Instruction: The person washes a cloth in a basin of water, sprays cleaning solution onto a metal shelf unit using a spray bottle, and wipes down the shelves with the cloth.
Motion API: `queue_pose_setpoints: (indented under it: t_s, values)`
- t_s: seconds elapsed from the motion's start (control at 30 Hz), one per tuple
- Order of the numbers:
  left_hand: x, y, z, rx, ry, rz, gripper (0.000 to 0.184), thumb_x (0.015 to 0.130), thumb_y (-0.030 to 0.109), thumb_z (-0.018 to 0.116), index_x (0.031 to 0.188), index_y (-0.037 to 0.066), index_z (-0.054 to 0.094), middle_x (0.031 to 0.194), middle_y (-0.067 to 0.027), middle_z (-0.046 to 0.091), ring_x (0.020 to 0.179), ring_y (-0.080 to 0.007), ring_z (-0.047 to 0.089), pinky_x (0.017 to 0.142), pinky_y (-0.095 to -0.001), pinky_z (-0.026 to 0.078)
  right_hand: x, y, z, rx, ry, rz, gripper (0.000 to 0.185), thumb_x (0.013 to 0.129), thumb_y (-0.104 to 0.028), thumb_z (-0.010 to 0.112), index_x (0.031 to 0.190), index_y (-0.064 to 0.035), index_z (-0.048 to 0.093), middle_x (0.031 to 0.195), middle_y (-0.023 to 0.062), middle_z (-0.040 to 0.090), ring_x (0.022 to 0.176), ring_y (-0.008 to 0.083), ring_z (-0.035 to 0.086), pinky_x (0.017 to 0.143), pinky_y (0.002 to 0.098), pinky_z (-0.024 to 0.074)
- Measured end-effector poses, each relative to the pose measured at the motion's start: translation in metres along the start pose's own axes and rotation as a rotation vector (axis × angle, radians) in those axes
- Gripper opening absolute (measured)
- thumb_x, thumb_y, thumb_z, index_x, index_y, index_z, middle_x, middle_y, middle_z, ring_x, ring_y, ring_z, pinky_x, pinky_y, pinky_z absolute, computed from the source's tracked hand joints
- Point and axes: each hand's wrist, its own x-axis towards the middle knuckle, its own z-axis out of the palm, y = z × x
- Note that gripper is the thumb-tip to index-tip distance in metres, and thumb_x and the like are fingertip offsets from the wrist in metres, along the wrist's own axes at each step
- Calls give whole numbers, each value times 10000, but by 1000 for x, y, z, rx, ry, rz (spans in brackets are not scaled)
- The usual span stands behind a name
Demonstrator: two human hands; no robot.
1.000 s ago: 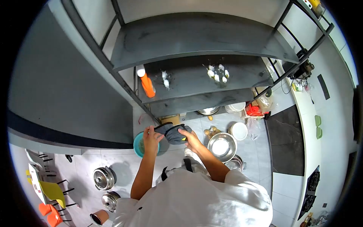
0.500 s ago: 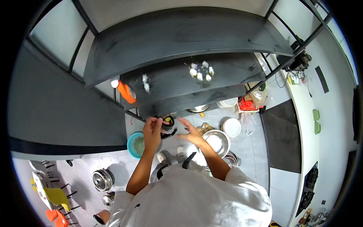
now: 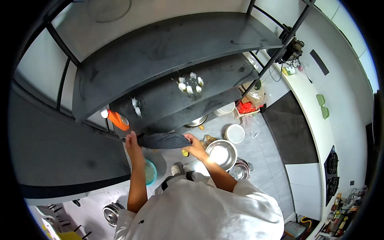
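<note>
A dark grey cloth (image 3: pixel 165 141) is stretched in the air between my two hands, below the front edge of the lower shelf boards. My left hand (image 3: pixel 134 147) is closed on its left end, close to the shelf's left post. At the other end, the fingers of my right hand (image 3: pixel 194 146) pinch the cloth. Above the cloth, a dark shelf board (image 3: pixel 156 110) carries several white foamy dabs (image 3: pixel 190 87) and a smaller white pair of dabs (image 3: pixel 137 108) further left. Beside that pair, an orange bottle (image 3: pixel 119 121) with a white cap lies tilted.
On the floor are a turquoise basin (image 3: pixel 149 172), a steel bowl (image 3: pixel 221 153), a white lidded bucket (image 3: pixel 234 134) and a steel pot (image 3: pixel 112 216). The upper shelf board (image 3: pixel 172 44) juts out above. A counter (image 3: pixel 308 104) runs along the right.
My right hand was open and apart from the cloth; now it grips one end. The dark cloth is spread out between both hands. The view has shifted and turned slightly.
</note>
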Motion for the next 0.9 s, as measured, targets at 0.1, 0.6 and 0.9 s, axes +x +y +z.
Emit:
queue_pose_setpoints:
  t_s: [0.1, 0.6, 0.9]
  values:
    - [3, -28, 4, 45, -71, -164, 369, 1048, 459, 568, 1092, 98, 633, 1087, -13, 630, 926, -97, 547, 785, -244, 428, 6, -23, 26, 113, -76, -55, 672, 782, 157, 637, 1405, -34, 475, 1308, 55, 601, 1201, 144, 567, 994, 283, 464]
    - [20, -53, -39, -299, -145, -445, 404, 920, 160, 743, 1252, 70, 530, 1188, -99, 632, 1069, -236, 664, 922, -349, 537, 37, -38, 104, -620, -107, -9, 268, 812, -158, 772, 1065, -78, 734, 1064, 93, 613, 929, 213, 609, 833, 337, 516]
    - [46, -90, -49, -402, -293, -661, 365, 909, 263, 717, 1216, 76, 657, 1145, -57, 699, 1017, -222, 688, 908, -358, 540, 9, -21, 107, -557, -154, -53, 1016, 777, -297, 885, 1568, -63, 292, 1404, 153, 526, 1289, 273, 528, 1067, 356, 446]
